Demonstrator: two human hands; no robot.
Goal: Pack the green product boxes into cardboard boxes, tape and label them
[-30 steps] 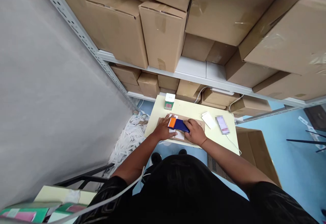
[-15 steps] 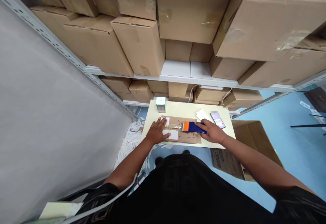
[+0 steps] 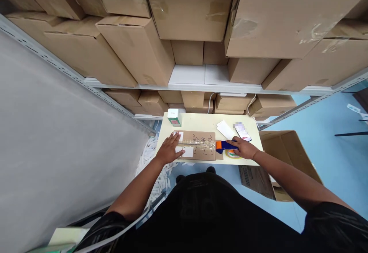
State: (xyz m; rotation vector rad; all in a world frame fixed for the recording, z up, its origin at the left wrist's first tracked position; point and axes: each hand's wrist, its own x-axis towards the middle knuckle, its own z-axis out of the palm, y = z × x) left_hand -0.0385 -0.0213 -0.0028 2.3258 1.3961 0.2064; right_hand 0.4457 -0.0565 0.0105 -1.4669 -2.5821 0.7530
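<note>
A flat brown cardboard parcel with white labels lies on a small pale yellow table. A strip of clear tape runs across it. My left hand lies flat on the parcel's left end, fingers spread. My right hand grips a blue and orange tape dispenser at the parcel's right edge, with a roll of tape under it.
A small white and green box, a white card and a phone lie on the table. An open carton stands on the blue floor at right. Shelves of cartons rise behind. Paper strips litter the floor at left.
My right hand has drawn the tape dispenser rightward across the parcel, from its left end past its right edge, leaving tape behind. My left hand stayed on the left end.
</note>
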